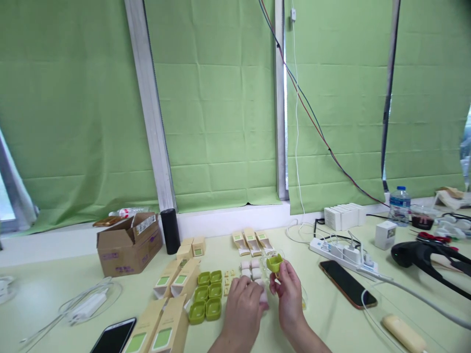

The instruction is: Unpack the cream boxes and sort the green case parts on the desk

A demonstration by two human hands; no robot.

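Note:
My right hand (289, 291) pinches a small olive-green cup-shaped piece (274, 263) between thumb and fingers, raised above the table. Close beside it on the left, my left hand (243, 308) is curled, its thumb and fingertips closed on a small whitish roll (262, 290) that is mostly covered. Just beyond the left fingers stand several white rolls (246, 266) in a group. To the left of that hand lie small yellow pieces (226, 283) and two columns of square green trays (201, 294).
Long cardboard packets (169, 323) lie left of the trays; more packets (251, 241) stand at the back. Further left are a phone (115, 337), a cardboard box (128, 247) and a black cylinder (170, 231). On the right are a phone (348, 284), a power strip (344, 255) and cables.

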